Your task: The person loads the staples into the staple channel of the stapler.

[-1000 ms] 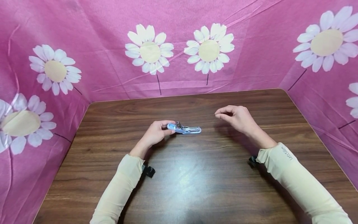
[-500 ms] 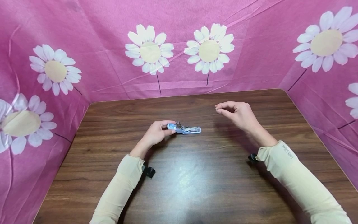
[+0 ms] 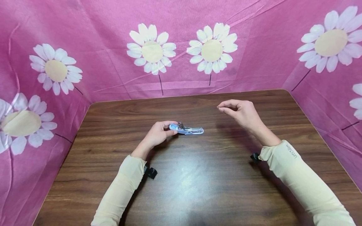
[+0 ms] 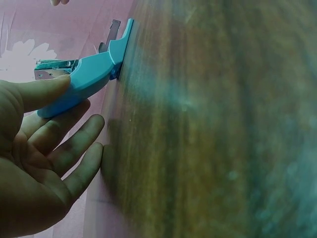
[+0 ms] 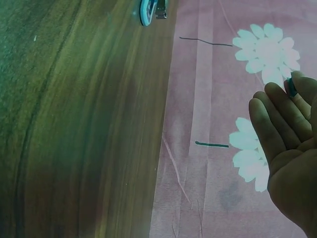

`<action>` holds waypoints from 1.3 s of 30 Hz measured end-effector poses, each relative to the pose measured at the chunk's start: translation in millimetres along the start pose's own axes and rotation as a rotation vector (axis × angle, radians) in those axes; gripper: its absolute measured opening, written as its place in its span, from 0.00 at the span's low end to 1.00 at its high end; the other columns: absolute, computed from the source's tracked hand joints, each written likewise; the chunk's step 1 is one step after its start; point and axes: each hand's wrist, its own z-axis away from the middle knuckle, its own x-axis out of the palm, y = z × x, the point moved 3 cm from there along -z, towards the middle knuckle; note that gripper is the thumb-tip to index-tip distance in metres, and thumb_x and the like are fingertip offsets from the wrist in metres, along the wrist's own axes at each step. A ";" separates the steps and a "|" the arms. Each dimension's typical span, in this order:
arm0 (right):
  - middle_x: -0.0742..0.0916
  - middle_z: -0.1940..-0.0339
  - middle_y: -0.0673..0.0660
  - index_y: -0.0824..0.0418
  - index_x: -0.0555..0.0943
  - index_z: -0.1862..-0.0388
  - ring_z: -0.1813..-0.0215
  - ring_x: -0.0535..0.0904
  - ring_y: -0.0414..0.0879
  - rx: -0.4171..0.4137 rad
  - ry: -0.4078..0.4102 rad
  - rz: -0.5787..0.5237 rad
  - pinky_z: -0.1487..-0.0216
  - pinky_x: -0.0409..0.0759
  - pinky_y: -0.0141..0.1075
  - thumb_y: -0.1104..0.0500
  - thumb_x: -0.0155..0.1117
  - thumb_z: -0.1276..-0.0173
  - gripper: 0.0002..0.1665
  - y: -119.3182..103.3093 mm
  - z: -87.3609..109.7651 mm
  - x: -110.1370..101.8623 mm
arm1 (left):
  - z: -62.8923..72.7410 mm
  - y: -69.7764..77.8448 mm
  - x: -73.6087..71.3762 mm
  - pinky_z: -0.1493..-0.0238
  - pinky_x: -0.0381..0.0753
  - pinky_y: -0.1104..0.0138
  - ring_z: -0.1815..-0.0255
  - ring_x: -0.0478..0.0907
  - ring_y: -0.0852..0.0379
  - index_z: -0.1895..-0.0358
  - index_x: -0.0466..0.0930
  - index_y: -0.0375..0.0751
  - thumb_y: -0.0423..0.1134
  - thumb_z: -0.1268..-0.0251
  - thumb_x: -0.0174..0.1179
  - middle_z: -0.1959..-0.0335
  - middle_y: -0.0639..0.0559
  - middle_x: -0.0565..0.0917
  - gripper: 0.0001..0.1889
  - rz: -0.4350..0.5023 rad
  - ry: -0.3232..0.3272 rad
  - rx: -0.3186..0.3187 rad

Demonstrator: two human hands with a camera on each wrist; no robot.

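A light blue stapler [image 3: 192, 131] is opened up above the table, its metal magazine parts showing. My left hand [image 3: 156, 134] pinches one end of it between thumb and fingers. In the left wrist view the other end of the stapler [image 4: 96, 69] reaches down to the tabletop. My right hand [image 3: 245, 115] is raised to the right of the stapler and apart from it. Between its thumb and fingertip, the right wrist view shows a small dark piece [image 5: 291, 88], mostly hidden and too small to identify.
The brown wood-grain table [image 3: 181, 188] has a rounded far corner at each side. Pink cloth [image 3: 107, 40] printed with white daisies hangs behind and along both sides. Each wrist carries a small black camera mount.
My right hand has risen slightly and moved away toward the far edge, fingertips parting a little and then closing up. The left hand and the stapler have stayed in place.
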 end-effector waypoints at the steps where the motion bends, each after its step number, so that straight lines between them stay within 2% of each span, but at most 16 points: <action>1: 0.93 0.62 0.51 0.49 0.90 0.57 0.66 0.78 0.25 0.002 -0.001 0.000 0.67 0.71 0.21 0.54 0.71 0.31 0.06 -0.2 -0.3 0.0 | 0.1 0.1 0.0 0.71 0.73 0.68 0.79 0.71 0.59 0.40 0.84 0.48 0.40 0.35 0.69 0.50 0.48 0.89 0.19 0.001 0.000 -0.001; 14: 0.92 0.62 0.52 0.50 0.91 0.58 0.68 0.76 0.27 0.003 0.008 0.011 0.67 0.71 0.21 0.54 0.71 0.32 0.06 -0.1 -3.8 1.2 | -0.2 -2.1 0.4 0.76 0.73 0.69 0.81 0.72 0.57 0.40 0.84 0.48 0.39 0.35 0.69 0.51 0.47 0.89 0.20 0.021 -0.004 0.002; 20: 0.92 0.62 0.53 0.50 0.90 0.58 0.67 0.77 0.26 -0.004 0.004 0.014 0.66 0.71 0.21 0.54 0.71 0.31 0.06 1.9 -4.7 3.8 | 0.2 -0.6 -0.2 0.75 0.72 0.69 0.80 0.71 0.59 0.40 0.84 0.47 0.39 0.35 0.69 0.51 0.48 0.89 0.19 0.009 -0.003 0.005; 29: 0.92 0.63 0.51 0.49 0.90 0.58 0.69 0.75 0.28 -0.012 -0.002 0.028 0.68 0.70 0.22 0.54 0.71 0.32 0.06 2.6 -6.4 8.2 | -0.7 -1.6 -0.5 0.77 0.71 0.71 0.80 0.72 0.57 0.40 0.84 0.45 0.38 0.35 0.69 0.53 0.46 0.89 0.19 0.023 -0.009 0.007; 39: 0.92 0.64 0.48 0.50 0.90 0.59 0.69 0.76 0.29 -0.026 -0.003 0.033 0.68 0.71 0.22 0.53 0.73 0.33 0.06 -5.1 -8.6 12.8 | -0.4 -1.1 -0.4 0.75 0.71 0.70 0.79 0.71 0.58 0.41 0.84 0.46 0.38 0.35 0.68 0.53 0.46 0.89 0.19 0.025 -0.009 0.008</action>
